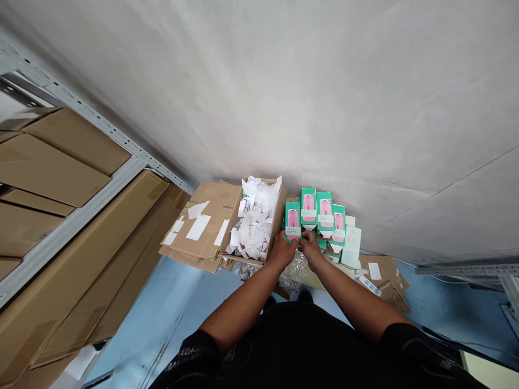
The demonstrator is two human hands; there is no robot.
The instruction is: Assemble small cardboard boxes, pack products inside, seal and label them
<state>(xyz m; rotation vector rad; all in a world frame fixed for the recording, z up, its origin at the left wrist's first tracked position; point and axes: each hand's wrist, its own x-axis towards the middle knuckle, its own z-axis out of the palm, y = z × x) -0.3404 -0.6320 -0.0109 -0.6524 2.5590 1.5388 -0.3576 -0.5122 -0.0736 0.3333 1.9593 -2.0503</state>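
Both arms reach down to a stack of small green boxes [320, 216] with pink pictures, standing against the white wall. My left hand [283, 249] and my right hand [311, 249] meet at the front of the leftmost green box [292, 220] and grip its lower edge. The fingertips are hidden behind each other. A paler green box [352, 246] lies at the right of the stack. Crinkled clear plastic [298, 266] sits just under my hands.
An open cardboard carton [259, 221] full of crumpled white paper stands left of the green boxes. Flattened cartons [203, 227] lie further left. A metal shelf rack [73, 221] holds flat cardboard at the left. The floor [162, 319] is blue. More cardboard [385, 275] lies at the right.
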